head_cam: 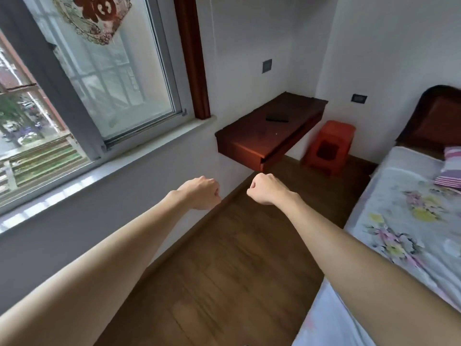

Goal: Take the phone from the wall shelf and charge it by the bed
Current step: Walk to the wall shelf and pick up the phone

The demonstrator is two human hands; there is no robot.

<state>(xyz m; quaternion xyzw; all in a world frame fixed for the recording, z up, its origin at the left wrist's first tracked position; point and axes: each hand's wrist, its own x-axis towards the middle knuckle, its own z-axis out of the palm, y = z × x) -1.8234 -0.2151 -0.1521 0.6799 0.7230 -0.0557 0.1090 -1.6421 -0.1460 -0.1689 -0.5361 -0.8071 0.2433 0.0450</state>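
A dark phone (277, 118) lies flat on a reddish-brown wall shelf (252, 143) fixed in the room's far corner. Both my arms stretch forward over the floor, well short of the shelf. My left hand (202, 192) is closed in a fist with nothing in it. My right hand (265, 188) is also a bare fist, just right of the left one. The bed (404, 221) with a flowered sheet and dark headboard runs along the right side. A wall socket (359, 98) sits beside the headboard.
A red plastic stool (329, 146) stands on the wooden floor between shelf and bed. A large window (99, 78) with a sill fills the left wall. A striped pillow (451, 168) lies on the bed. A grey wall plate (267, 66) hangs above the shelf.
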